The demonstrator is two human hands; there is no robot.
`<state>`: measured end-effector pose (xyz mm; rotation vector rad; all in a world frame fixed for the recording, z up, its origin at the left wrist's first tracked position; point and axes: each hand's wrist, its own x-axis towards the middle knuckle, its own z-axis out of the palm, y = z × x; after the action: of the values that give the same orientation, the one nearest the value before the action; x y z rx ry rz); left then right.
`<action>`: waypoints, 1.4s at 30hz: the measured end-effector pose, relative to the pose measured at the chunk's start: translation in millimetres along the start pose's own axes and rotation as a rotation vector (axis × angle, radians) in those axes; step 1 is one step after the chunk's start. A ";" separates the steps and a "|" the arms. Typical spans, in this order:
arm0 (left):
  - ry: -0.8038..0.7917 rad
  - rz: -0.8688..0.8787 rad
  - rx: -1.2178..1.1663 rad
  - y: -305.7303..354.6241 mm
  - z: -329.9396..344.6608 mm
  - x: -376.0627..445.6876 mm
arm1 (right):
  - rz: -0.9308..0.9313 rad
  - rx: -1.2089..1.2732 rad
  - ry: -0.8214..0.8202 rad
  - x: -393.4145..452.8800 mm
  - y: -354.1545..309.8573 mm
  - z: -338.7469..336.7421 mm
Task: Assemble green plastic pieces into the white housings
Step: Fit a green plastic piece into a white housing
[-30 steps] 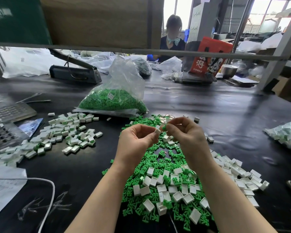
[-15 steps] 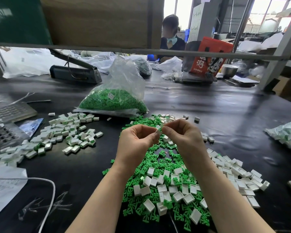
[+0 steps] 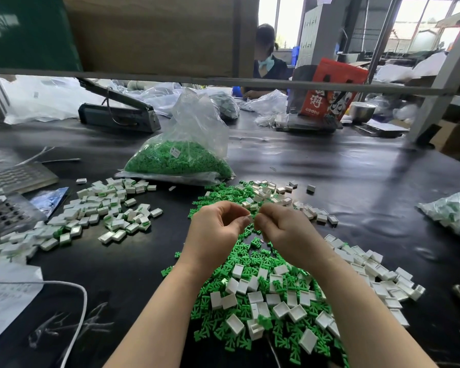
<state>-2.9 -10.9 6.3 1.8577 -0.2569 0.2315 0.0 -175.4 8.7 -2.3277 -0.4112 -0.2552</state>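
Over the green-and-white pile at six o'clock, left hand (image 3: 215, 229) and right hand (image 3: 282, 226) together, pinching one white housing (image 3: 247, 218); light, stiff, small — hold its edges

Pinched piece (image 3: 251, 219) mostly hidden between fingertips

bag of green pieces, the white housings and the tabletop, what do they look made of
Bag: thin clear plastic film, crinkled and glossy. Green pieces: moulded plastic, by their even colour and identical shapes. White housings: likely moulded plastic, smooth, sharp-edged. Tabletop: black sheet, perhaps rubber or vinyl, with a soft sheen and ripples.
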 end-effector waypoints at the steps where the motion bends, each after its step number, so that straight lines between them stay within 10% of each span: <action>1: -0.002 -0.005 0.006 -0.4 -0.1 0.0 | -0.006 0.006 -0.012 -0.4 0.0 -0.6; 42: -0.297 -0.012 -0.052 -6.8 -22.7 2.7 | -0.046 0.187 -0.219 -2.9 0.1 -0.4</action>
<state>0.9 12.7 7.5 1.8388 -0.4514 -0.0608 -2.7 -176.4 8.1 -2.1703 -0.5720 0.0170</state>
